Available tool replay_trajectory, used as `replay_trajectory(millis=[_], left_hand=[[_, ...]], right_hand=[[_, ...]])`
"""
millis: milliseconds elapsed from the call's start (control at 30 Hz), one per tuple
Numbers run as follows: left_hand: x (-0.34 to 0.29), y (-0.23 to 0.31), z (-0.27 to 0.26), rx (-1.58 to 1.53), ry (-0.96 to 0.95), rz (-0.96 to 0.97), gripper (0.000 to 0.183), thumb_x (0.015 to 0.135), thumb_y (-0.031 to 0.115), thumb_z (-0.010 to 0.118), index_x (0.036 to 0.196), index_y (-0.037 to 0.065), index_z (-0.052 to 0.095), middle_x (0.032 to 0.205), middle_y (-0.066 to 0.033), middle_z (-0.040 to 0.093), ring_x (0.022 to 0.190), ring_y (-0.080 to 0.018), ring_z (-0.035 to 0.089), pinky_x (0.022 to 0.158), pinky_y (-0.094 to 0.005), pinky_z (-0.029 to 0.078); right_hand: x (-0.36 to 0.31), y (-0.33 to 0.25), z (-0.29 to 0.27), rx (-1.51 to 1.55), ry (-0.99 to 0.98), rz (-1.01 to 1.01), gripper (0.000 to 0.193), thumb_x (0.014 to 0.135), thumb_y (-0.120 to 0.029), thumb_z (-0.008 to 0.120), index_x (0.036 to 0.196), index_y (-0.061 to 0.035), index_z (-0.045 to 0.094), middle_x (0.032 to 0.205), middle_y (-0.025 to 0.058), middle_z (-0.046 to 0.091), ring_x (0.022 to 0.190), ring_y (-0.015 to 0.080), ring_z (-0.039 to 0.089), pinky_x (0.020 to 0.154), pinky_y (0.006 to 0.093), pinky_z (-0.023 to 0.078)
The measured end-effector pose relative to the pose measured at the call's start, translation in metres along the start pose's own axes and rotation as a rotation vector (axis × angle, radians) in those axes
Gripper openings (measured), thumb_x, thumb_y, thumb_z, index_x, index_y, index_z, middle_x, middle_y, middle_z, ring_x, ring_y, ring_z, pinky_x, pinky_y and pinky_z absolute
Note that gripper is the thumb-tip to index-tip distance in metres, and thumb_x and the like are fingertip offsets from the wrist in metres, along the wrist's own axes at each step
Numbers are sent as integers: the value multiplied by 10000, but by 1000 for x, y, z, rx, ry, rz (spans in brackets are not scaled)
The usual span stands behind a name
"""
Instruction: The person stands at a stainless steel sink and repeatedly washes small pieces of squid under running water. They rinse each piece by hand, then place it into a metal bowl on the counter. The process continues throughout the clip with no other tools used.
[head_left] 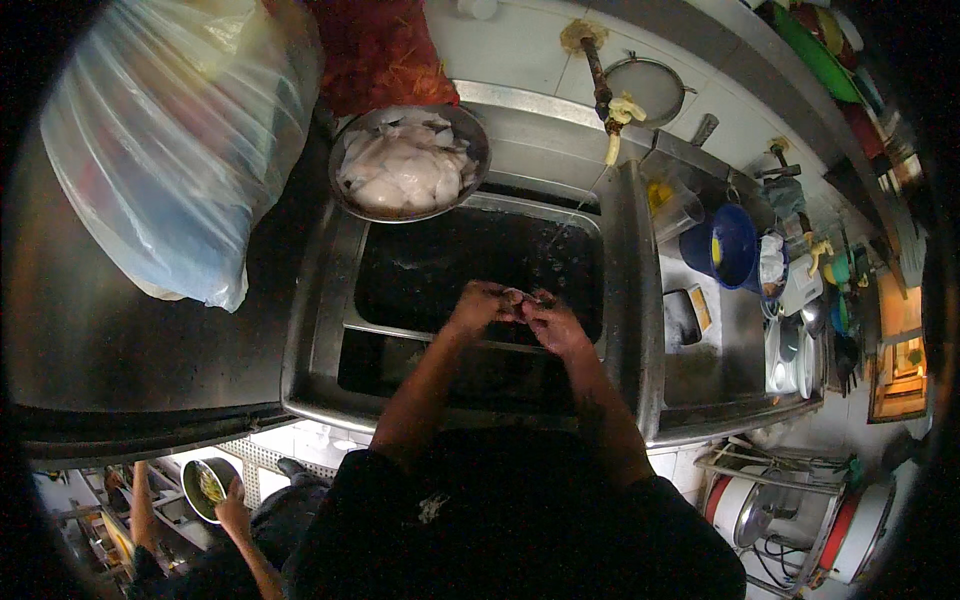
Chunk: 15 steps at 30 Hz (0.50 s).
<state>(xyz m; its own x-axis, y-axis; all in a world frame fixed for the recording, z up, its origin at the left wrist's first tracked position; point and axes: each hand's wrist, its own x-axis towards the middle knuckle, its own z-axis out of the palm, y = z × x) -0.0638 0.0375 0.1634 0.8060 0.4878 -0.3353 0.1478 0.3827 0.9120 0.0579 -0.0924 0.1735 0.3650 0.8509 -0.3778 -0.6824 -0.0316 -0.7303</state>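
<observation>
While L hand (pixel 480 306) & R hand (pixel 553 322) pinch 1 small item (pixel 514 297), type unclear, above the basin (pixel 353 305), wet grip could slip, poss. losing it in basin's dark water (pixel 450 260).

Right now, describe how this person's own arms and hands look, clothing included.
A black top with short sleeves is worn, with a small pale mark on its front. The left forearm and right forearm are bare. The left grip and right grip are human hands without gloves; finer details, such as rings, are too small to tell.
</observation>
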Motion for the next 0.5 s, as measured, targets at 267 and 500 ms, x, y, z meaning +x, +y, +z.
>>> replay_trajectory(millis=[267,500], left_hand=[[8,-5,-8,103,135,133,279,845,203,657,966,-48,662,825,-102,677,735,-170,637,632,-281,522],[57,-89,-74,920,375,647,254,848,210,619,971,-8,663,833,-116,684,692,-176,626,634,-330,500]], right_hand=[[6,41,-45,-505,-174,-163,238,760,-66,697,921,-67,522,853,58,572,741,104,542,600,223,426],[-30,29,6,-1169,-534,-226,233,752,-151,738,941,-55,642,957,74,634,901,191,607,778,315,498]])
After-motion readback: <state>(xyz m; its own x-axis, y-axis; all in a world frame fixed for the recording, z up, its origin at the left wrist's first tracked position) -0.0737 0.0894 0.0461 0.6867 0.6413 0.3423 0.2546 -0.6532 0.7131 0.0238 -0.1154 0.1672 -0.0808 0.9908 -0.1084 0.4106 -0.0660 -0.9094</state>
